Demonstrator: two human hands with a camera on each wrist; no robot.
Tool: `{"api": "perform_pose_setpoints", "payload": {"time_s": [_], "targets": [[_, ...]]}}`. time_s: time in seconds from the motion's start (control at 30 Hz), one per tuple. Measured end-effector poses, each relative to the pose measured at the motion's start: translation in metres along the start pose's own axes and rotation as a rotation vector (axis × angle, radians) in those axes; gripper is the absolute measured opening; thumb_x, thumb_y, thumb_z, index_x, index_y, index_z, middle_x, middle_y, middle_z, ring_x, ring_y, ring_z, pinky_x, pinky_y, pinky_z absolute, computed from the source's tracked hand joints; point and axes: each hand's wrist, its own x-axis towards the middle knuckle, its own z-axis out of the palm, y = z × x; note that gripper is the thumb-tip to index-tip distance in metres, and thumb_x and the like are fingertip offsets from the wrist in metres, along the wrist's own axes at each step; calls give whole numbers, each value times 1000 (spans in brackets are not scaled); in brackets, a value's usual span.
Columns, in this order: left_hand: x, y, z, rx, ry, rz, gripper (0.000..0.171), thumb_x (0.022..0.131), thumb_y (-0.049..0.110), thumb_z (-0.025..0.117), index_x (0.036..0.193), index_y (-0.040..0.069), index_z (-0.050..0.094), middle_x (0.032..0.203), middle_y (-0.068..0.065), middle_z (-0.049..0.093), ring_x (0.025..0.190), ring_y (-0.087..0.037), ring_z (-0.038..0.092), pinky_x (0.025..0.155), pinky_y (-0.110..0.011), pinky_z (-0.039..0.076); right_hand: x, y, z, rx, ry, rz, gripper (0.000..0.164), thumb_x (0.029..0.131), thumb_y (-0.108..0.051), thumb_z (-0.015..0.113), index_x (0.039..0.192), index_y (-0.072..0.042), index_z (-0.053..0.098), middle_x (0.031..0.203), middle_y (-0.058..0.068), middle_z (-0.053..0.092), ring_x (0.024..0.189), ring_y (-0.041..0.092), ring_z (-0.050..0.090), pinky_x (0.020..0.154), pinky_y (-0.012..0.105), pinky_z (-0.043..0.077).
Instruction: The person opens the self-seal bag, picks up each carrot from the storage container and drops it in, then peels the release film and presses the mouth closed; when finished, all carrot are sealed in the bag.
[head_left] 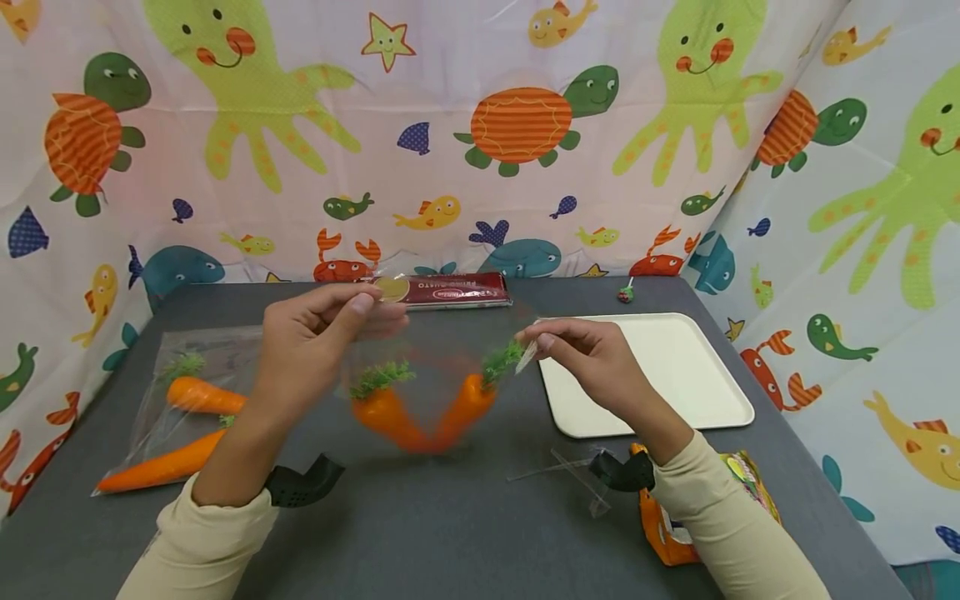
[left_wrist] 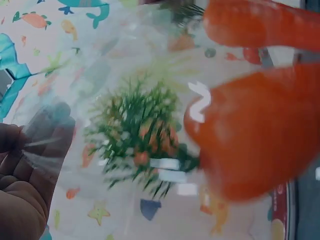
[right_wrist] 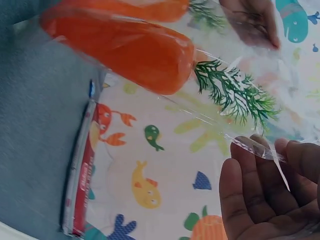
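Between both hands hangs a clear plastic bag (right_wrist: 210, 119) with two orange toy carrots inside. In the head view one carrot (head_left: 384, 417) is on the left and the other carrot (head_left: 465, 410) on the right, green tops up, lower tips meeting. My left hand (head_left: 318, 337) pinches the bag's upper left corner between thumb and fingers. At the upper right corner, my right hand (head_left: 592, 358) pinches the plastic; the right wrist view shows its thumb and forefinger on the bag's edge, the other fingers loosely bent. The bag is held up off the dark table (head_left: 420, 533).
At left lies another clear bag (head_left: 217, 342) with two carrots (head_left: 161, 462). A dark red packet (head_left: 457, 292) lies at the back. At right are a white tray (head_left: 645, 375), a lollipop (head_left: 626, 293), an orange packet (head_left: 663, 533) under the right forearm and a clear plastic scrap (head_left: 577, 479).
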Motion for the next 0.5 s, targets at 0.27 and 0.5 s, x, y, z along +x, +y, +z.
{"api": "perform_pose_setpoints", "payload": {"time_s": [0.27,0.5], "targets": [[-8,-14,-12,85,-5,-26,20,98,3,56,114,-3,67,101,-15,72,88,-22,72,77,-32,56,2,-13,-9,-71,34,-102,20,97,3,56,112,4,70,117,13,65,107,21,61,92,29,50],[-10,-23,-18,86,-41,1,24,97,0,56,119,-4,65,99,-17,72,85,-23,72,73,-34,57,3,-20,-14,-128,28,-117,19,96,1,58,110,0,72,104,10,71,97,20,66,87,30,53]]}}
